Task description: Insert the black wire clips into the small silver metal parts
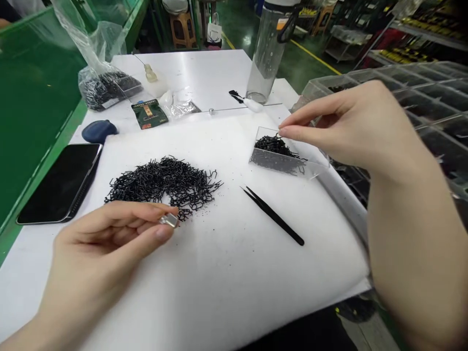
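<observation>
Between the thumb and fingers of my left hand [109,239] is a small shiny metal piece [170,220], held just in front of a pile of thin bent black pieces [161,180] on the white padded surface [219,273]. My right hand [340,122] has thumb and index finger pinched over a clear tray [274,163] that holds more black pieces [272,145]. One black piece seems to be at its fingertips, too small to be certain. Black tweezers [274,217] lie on the surface between the hands, touched by neither.
A phone [60,183] and a dark blue case [99,131] lie at the left. Behind are a clear bag of black pieces [106,87], a green packet [149,113] and a tall bottle [268,53]. A compartmented clear tray [413,105] stands at the right.
</observation>
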### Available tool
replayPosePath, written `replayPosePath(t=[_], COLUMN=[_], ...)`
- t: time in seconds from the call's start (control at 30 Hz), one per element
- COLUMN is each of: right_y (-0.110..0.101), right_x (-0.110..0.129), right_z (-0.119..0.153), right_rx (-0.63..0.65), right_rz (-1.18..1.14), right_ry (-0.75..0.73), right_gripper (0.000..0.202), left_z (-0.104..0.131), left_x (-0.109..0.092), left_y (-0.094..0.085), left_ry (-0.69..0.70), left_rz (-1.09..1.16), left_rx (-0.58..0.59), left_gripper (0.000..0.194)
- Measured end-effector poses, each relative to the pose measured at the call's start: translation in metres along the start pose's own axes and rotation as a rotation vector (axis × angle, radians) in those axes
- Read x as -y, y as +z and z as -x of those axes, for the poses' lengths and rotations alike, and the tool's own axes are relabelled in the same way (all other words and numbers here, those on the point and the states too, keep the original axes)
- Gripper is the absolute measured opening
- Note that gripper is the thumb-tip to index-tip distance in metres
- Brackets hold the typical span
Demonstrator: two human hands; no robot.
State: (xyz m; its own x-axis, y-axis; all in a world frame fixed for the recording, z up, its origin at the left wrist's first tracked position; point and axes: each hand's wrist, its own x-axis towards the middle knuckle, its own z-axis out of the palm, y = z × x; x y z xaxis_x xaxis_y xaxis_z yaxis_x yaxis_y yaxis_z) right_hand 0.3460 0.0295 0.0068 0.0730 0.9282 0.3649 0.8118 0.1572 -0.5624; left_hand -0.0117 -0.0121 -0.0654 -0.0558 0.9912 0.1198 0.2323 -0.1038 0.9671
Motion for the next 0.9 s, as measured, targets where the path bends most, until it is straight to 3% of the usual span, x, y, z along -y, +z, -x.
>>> replayPosePath(t=[0.13,0.2,0.23,0.33,0.4,0.53,0.73,0.83,0.9], right_y=[-0.006,-0.008,-0.008,0.003,0.016,0.034,0.033,0.032,0.028], right_x=[0.002,0.008,0.011,0.018,0.018,0.010,0.003,0.005,0.006], right_z=[0.002,0.007,0.010,0.024,0.033,0.043,0.031,0.023,0.019], right_rx=[-0.142,-0.098,0.007,0.559,0.691,0.724,0.776,0.802,0.805], right_rz=[-0.039,-0.062,-0.068,-0.054,-0.031,0.001,-0.169,-0.281,-0.354], right_ry=[-0.065,-0.077,-0.087,-0.142,-0.157,-0.155,-0.149,-0.174,-0.153], right_gripper=[0.018,0.015,0.014,0.021,0.025,0.027,0.021,0.012,0.008], left_z=[-0.001,-0.002,-0.001,0.002,0.004,0.007,0.008,0.010,0.012], left_x=[-0.002,-0.013,-0.019,-0.034,-0.038,-0.037,-0.040,-0.041,-0.037], left_y=[0.001,0.004,0.006,0.012,0.015,0.019,0.022,0.021,0.019], left_ry=[0.018,0.005,-0.025,-0.075,-0.065,-0.052,-0.064,0.007,0.177], left_rz=[-0.024,-0.012,-0.005,0.130,0.175,0.212,0.254,0.180,0.069], left_rx=[-0.033,-0.025,0.000,0.042,0.053,0.045,0.050,0.135,0.273], left_gripper=[0.030,0.021,0.015,0.015,0.016,0.019,0.021,0.023,0.024])
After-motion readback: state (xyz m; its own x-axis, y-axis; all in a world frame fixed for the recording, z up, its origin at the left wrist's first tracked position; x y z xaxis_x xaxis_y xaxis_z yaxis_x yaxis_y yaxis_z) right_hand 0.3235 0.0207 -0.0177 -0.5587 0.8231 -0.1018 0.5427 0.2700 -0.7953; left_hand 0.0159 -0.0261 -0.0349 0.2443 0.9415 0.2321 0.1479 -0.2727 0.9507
